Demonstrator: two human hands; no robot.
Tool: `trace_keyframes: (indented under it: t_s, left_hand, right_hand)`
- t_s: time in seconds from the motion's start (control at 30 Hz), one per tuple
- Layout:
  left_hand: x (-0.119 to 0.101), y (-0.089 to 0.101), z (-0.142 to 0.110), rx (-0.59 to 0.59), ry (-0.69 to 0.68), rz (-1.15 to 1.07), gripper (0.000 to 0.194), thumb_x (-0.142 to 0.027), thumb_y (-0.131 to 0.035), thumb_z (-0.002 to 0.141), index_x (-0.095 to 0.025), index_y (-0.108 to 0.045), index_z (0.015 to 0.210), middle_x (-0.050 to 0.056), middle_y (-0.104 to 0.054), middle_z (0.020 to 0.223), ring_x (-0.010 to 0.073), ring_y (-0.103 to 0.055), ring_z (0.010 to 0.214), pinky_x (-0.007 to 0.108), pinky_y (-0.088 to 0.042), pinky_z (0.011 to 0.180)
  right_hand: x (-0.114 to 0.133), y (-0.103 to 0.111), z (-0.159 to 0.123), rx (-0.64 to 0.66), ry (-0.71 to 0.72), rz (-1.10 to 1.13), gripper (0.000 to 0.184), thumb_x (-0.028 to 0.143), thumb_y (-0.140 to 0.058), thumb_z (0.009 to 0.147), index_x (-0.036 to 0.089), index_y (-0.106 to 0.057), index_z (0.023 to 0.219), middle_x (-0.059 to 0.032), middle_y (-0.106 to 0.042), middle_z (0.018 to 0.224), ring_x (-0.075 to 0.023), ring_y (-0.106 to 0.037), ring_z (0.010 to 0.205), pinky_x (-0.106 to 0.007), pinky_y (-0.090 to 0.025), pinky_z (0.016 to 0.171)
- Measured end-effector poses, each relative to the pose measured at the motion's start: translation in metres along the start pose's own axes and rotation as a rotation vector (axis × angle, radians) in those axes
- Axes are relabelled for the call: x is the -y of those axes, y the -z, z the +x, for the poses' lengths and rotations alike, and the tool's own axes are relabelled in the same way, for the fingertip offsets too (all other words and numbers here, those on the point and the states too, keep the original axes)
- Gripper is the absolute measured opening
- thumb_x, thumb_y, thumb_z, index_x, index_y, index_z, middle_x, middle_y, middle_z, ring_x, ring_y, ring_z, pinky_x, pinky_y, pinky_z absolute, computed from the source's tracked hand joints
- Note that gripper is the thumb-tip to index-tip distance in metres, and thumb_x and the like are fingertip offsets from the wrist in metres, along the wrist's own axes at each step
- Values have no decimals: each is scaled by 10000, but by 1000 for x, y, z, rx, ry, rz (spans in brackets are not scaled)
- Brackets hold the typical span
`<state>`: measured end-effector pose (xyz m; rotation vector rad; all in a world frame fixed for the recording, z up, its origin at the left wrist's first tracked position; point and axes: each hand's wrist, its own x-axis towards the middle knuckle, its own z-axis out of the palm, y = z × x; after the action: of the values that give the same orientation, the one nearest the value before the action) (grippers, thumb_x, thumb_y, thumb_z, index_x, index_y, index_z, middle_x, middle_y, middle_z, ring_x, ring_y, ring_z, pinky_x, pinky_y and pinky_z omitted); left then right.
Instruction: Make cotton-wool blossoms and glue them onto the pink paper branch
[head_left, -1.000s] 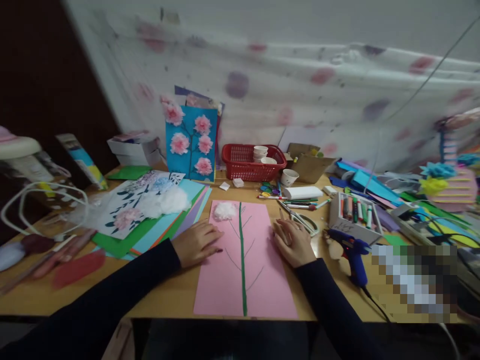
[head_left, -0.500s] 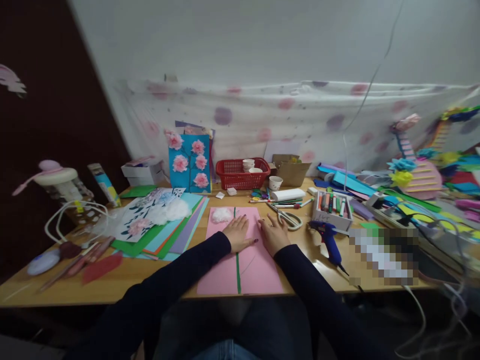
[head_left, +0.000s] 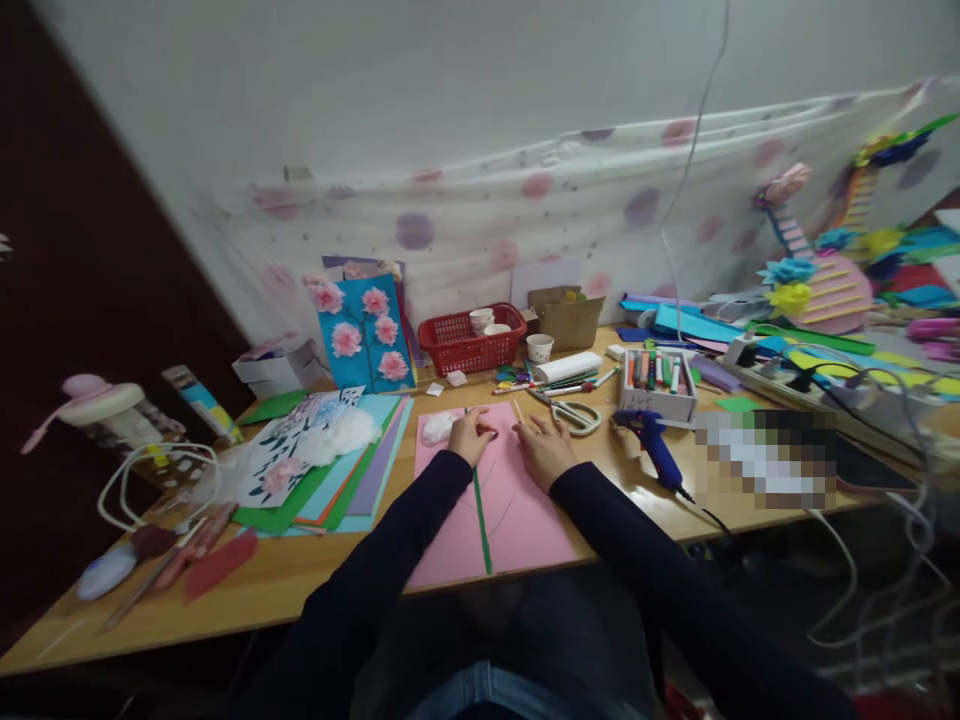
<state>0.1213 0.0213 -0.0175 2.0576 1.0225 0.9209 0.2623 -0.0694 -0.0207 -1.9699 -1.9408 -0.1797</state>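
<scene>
A pink sheet of paper [head_left: 517, 520] lies on the wooden table [head_left: 315, 575] in front of me, with a thin green strip [head_left: 481, 520] running down its middle and faint branch lines drawn beside it. My left hand [head_left: 471, 437] rests at the top of the strip, next to a white fluffy puff [head_left: 437, 427]. Its fingers are curled together, and what they pinch, if anything, is too small to see. My right hand [head_left: 544, 450] lies flat on the sheet's upper right with its fingers spread, holding nothing. Both sleeves are dark.
Scissors [head_left: 576, 416], a blue glue gun [head_left: 652, 445] and a white box of markers [head_left: 658, 385] lie to the right. Stacked coloured sheets [head_left: 352, 475] are to the left. Behind them stand a blue card with pink flowers [head_left: 365, 335] and a red basket [head_left: 471, 340]. Cables and craft pieces crowd the far right.
The camera has pulled back and tilted. My hands slid up and inward to the top of the pink sheet. My left fingers went from flat to curled.
</scene>
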Motion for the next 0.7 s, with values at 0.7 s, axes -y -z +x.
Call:
trace_keyframes:
  t_s: [0.7]
  left_hand:
    - [-66, 84, 23, 43, 182, -789, 424, -60, -762, 662, -166, -436, 910, -37, -646, 681, 147, -700, 702, 363, -508, 852]
  right_hand:
    - [2, 3, 1, 27, -71, 43, 325, 183, -342, 915, 200, -568, 1149, -147, -613, 1180, -227, -473, 1189, -416, -255, 946]
